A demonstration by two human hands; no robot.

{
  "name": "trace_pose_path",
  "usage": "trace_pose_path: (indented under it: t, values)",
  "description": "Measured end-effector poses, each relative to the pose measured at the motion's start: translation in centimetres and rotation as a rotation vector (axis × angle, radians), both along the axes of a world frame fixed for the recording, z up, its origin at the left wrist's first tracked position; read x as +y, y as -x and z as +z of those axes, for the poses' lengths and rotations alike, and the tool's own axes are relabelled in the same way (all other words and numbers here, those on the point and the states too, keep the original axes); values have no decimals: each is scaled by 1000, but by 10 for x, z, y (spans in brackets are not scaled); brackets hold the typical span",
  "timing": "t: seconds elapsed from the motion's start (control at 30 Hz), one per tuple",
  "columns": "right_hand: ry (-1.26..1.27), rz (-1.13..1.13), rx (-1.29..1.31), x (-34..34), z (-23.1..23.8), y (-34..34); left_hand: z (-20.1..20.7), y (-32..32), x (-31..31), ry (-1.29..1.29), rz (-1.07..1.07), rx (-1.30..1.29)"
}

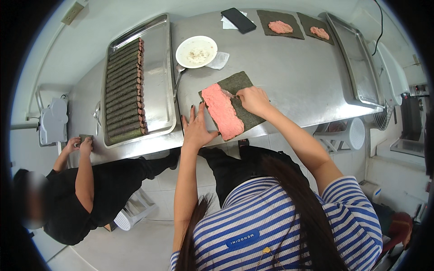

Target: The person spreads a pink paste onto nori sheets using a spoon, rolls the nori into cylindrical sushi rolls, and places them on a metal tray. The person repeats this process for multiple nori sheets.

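A dark green nori sheet [244, 82] lies slanted on the steel table in front of me. A thick band of pink minced paste [221, 110] covers its left part, while the right part is bare. My right hand [253, 100] is closed over the sheet, gripping a small metal utensil [232, 95] whose tip touches the paste's right edge; my fingers hide most of it, so its exact kind is unclear. With fingers spread, my left hand [197, 131] rests at the sheet's left lower edge, the thumb near the paste's bottom end.
A metal tray [158, 90] at left holds a row of several nori rolls [124, 90]. Beyond my hands are a white bowl [196, 52], a spoon [179, 74], a phone [238, 20] and two nori sheets [296, 31] with paste. Another tray [355, 58] stands right; a co-worker [90, 189] sits left.
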State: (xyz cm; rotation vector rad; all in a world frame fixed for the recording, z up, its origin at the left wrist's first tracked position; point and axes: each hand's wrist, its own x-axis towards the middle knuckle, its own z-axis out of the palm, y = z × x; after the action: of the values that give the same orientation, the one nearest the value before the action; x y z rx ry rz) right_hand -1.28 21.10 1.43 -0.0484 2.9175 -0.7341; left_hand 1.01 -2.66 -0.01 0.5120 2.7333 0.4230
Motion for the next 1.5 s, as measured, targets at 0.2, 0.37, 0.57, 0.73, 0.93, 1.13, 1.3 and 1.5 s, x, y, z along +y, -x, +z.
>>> trace_pose_path:
  t: [0.2,0.37,0.57,0.73,0.93,1.13,1.3,1.5]
  values:
    - [53,-30,-58,8,2,-51,2,2,1,34,-12,-14]
    - [35,13,-157,21,9,-92,1,2,-5,23,-45,30]
    - [93,-83,-167,33,31,-101,-3,4,-12,-19,-94,33]
    - [20,-242,-126,11,31,-102,-11,6,-14,-80,-137,28]
    - [-82,-446,-126,-34,22,-146,-5,3,-12,-89,-98,-24]
    - [-28,-477,38,-55,-6,-134,-6,4,-13,-67,-83,-43]
    - [-45,-469,132,-49,-10,-96,-7,4,-13,-142,-84,-35]
    - [-38,-327,220,-28,10,-92,-3,5,-13,-95,-60,-60]
